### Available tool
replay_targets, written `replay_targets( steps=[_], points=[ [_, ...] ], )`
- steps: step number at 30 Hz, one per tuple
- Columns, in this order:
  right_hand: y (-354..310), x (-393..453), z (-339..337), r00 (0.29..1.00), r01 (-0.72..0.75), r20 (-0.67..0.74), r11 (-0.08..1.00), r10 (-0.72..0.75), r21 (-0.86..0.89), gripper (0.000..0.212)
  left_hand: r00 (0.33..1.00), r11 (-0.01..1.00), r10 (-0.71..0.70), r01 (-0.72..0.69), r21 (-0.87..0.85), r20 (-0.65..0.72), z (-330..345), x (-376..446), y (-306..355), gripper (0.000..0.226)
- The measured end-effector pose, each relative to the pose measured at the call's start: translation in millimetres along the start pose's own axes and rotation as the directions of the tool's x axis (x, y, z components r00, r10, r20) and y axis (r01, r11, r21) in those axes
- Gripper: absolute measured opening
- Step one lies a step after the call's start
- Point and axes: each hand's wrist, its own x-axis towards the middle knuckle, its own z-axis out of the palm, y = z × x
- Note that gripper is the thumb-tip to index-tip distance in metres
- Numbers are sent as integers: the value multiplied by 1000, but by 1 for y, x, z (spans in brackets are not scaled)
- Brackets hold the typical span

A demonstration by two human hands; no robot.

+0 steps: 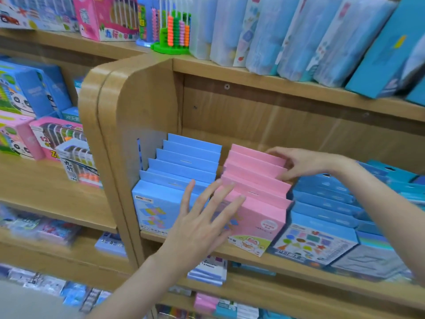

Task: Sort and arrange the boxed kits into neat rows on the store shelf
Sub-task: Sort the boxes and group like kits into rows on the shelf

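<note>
— Two rows of boxed kits are standing side by side on the wooden shelf (287,267): a blue row (174,166) against the left side panel, a pink row (255,180) just beside it, and more blue boxes (326,203) to the right.

— What are the hands doing?

— The left hand (202,226) is lying flat, its grip apart, fingers straight and resting across the front pink and blue boxes. The right hand (305,163) is reaching to the back of the pink row, its grip clamped on the top edges there.
</note>
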Motion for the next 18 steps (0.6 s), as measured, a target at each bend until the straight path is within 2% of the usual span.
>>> replay_targets(
  steps=[2, 5, 10, 18],
  points=[
    [6, 7, 1, 998, 58, 11, 998, -58, -2, 67, 999, 1000, -10, 10, -4, 34, 7, 12, 14, 68],
    [12, 14, -1, 980, 160, 105, 984, -169, 83, 65, 996, 999, -34, 34, 2, 82, 21, 20, 35, 72],
    [21, 20, -2, 938, 279, 152, 939, -311, 201, 59, 983, 984, -177, 176, 29, 54, 35, 23, 67, 62],
    [15, 19, 0, 899, 344, 189, 904, -395, 253, 59, 985, 982, -166, 161, 95, 46, 22, 16, 70, 71]
  ],
)
